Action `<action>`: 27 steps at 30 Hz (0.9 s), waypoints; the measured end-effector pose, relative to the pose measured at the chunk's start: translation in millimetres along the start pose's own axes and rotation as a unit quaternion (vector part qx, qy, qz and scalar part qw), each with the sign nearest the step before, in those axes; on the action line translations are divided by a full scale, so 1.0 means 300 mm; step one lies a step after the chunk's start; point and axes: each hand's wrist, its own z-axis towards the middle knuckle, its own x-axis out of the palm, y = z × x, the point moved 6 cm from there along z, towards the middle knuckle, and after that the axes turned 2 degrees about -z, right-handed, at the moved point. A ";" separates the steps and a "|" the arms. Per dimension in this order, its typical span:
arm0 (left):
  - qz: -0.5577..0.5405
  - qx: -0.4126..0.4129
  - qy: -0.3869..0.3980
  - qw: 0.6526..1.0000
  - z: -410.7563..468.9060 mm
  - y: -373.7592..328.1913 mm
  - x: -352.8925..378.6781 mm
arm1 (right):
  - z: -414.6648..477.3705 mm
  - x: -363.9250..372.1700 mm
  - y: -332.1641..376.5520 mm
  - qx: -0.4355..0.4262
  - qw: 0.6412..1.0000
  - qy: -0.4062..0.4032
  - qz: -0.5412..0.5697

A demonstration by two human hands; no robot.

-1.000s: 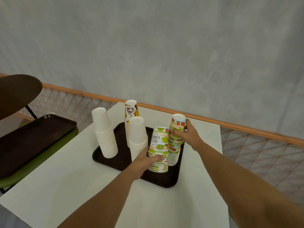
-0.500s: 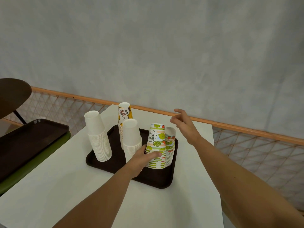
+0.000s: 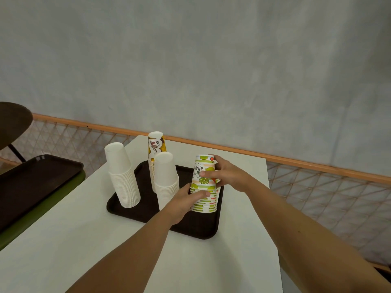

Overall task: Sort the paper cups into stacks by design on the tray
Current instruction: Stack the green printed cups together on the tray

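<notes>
Both hands on one stack. The lime-print stack (image 3: 204, 181) stands upside down on the brown tray (image 3: 190, 227), at the tray's right side. My left hand (image 3: 187, 200) grips its lower half, thumb laid across the front and fingers curled round the left side. My right hand (image 3: 229, 176) is just above and beyond the left, wrapped round the top cup, thumb across the printed front and fingers round the back. Whether that top cup is seated or lifted, I cannot tell. Anything directly behind my right hand is hidden. Stacks counted on the tray: four. One is lime-print, between my hands. Two are plain white: the nearer white stack (image 3: 166, 176) just left of my left hand, almost touching the knuckles, and the farther white stack (image 3: 122, 176) well to the left, at the tray's left corner. One yellow-and-brown stack (image 3: 156, 144) stands beyond the nearer white one, taller than it. All four are upside down, and their rims are too fine to count cup by cup. Trays: two. The second tray (image 3: 31, 182) lies far left of my left arm on a green seat (image 3: 42, 208), off the white table (image 3: 63, 240). An orange rail (image 3: 296, 163) runs beyond my right hand.
</notes>
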 end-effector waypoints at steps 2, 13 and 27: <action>0.002 0.005 0.004 1.000 -0.003 -0.004 0.004 | -0.005 0.010 -0.010 0.013 1.000 0.012 -0.015; 0.007 0.028 0.019 0.999 -0.016 -0.010 -0.012 | -0.006 0.023 -0.013 0.010 1.000 0.009 0.012; -0.001 0.026 0.001 1.000 -0.041 -0.003 -0.031 | 0.018 -0.104 0.116 -0.077 0.981 -0.124 0.130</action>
